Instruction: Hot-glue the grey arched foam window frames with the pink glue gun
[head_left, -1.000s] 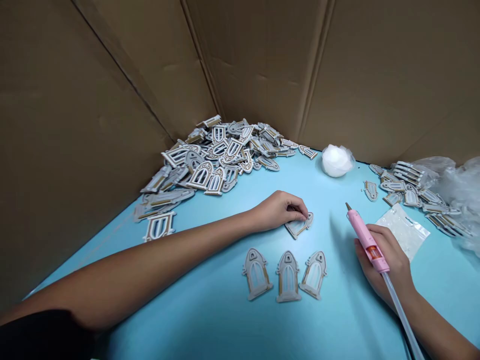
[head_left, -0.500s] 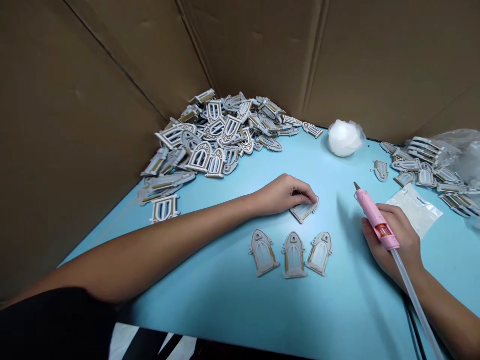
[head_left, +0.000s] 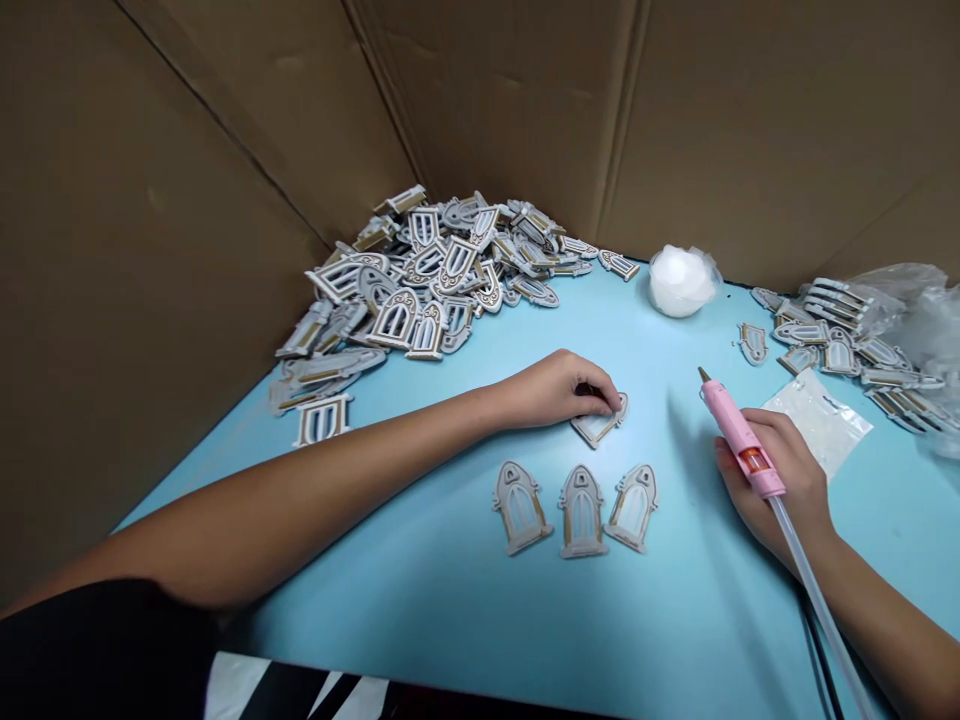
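Note:
My left hand rests on the blue table, fingers closed on a grey window-shaped piece that lies flat under its fingertips. My right hand grips a pink glue gun, its tip pointing up and left, a clear glue stick trailing back from it. Three grey arched window pieces lie in a row in front of me, between the two hands.
A big heap of several window pieces fills the back left corner. A white wad in plastic sits at the back. More pieces and clear bags lie at the right. Cardboard walls enclose the table.
The view has shifted a little as my head moved. Both hands stay in much the same place, the left on the piece, the right on the glue gun.

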